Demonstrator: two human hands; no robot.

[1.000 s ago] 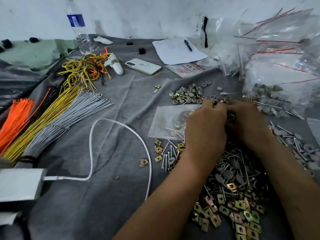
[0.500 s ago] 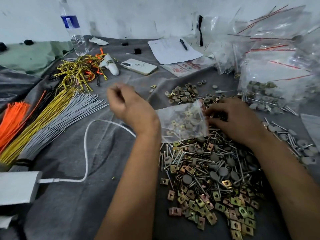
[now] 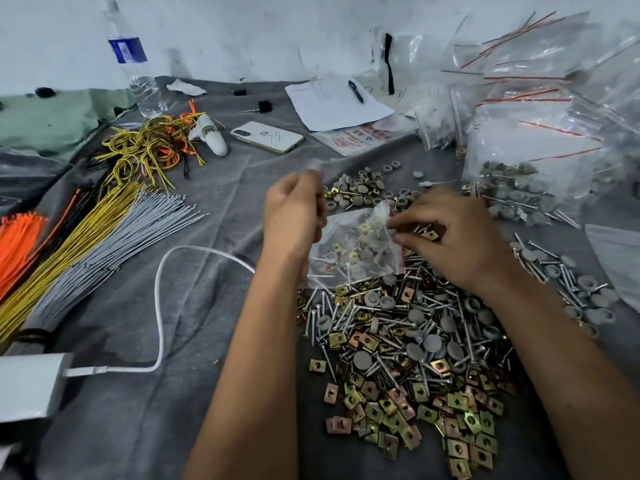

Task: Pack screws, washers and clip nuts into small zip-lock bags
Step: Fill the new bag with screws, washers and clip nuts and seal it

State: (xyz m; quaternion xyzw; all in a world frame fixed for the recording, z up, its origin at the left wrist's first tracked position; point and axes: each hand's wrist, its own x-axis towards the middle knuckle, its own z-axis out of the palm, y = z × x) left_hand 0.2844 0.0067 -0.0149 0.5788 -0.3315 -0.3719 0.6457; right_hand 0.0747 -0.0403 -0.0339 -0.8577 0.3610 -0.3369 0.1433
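Moved rightward: left hand (image 3: 294, 216) now pinches zip-lock bag (image 3: 353, 251) edge; right hand (image 3: 453, 237) pinches opposite corner, bag between them, above screws (image 3: 398, 327).

Grey cloth (image 3: 194, 393) bears loose screws (image 3: 349, 315); clip nuts (image 3: 460, 431); phone (image 3: 267, 137).

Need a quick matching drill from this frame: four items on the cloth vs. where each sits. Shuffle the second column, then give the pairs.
Items:
1. water bottle
2. pen
3. phone
4. orange cable ties

Places:
A. on the white paper sheet
B. far left edge, beside the yellow ties
C. upright at the back left, near the wall
D. flat on the grey cloth, in front of the paper

Pairs: 1-C, 2-A, 3-D, 4-B
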